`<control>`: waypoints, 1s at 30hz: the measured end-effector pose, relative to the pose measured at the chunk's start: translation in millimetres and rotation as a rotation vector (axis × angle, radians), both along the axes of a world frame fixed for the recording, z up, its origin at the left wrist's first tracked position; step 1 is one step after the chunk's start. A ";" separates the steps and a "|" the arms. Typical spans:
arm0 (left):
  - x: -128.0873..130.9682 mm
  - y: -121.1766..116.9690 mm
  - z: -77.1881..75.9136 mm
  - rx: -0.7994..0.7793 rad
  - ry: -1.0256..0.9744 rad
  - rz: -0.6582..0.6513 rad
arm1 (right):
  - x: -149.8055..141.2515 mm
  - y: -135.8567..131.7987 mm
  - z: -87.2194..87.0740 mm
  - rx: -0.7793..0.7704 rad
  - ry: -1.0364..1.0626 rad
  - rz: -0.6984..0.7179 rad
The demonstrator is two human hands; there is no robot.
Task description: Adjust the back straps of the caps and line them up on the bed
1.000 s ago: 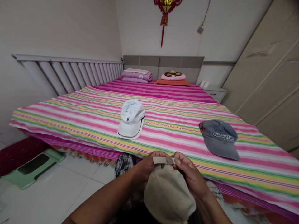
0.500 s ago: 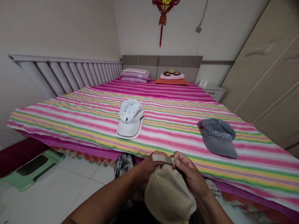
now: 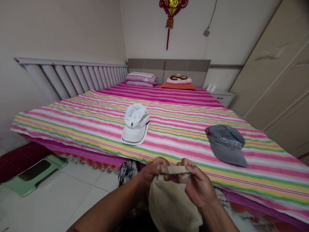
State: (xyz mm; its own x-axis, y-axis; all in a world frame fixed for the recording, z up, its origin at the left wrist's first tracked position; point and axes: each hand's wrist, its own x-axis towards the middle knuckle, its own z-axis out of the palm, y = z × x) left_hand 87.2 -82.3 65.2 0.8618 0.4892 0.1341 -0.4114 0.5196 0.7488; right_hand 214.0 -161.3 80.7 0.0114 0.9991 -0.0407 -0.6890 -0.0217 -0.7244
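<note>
I hold a beige cap (image 3: 172,204) in front of me, below the foot of the bed. My left hand (image 3: 152,172) pinches the left end of its back strap (image 3: 175,169). My right hand (image 3: 199,183) grips the strap's right end and the cap's rear edge. Both hands are closed on it. A white cap (image 3: 135,124) lies on the striped bedspread (image 3: 84,119) ahead, its brim toward me. A grey cap (image 3: 227,143) with white lettering lies to the right on the bed.
Folded purple bedding (image 3: 141,79) and a pink pillow on an orange one (image 3: 178,82) lie at the headboard. A green stool (image 3: 31,172) stands on the tiled floor at left. A wardrobe (image 3: 277,80) runs along the right, with a nightstand (image 3: 222,96) beside it.
My hands have shifted slightly lower and the strap now lies flatter between the fingers, its metal buckle no longer showing. The caps on the bed have not moved.
</note>
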 end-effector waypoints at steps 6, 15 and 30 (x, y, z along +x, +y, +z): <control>-11.6 7.3 21.5 0.036 0.039 0.122 | 22.4 8.7 -5.7 -0.080 0.034 -0.188; -34.8 31.0 27.4 0.103 0.115 0.333 | 8.4 16.0 -23.7 -0.059 -0.252 0.177; -116.2 68.1 -21.5 -0.393 0.203 0.396 | -27.7 45.1 -54.7 -0.098 0.006 0.542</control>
State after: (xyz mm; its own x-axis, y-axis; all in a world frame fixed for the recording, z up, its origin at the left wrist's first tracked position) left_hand -29.1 -14.2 43.7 0.5931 0.7582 -0.2709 -0.4988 0.6101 0.6156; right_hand 186.2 -116.3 26.0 -0.5045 0.8532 -0.1324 -0.5645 -0.4419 -0.6972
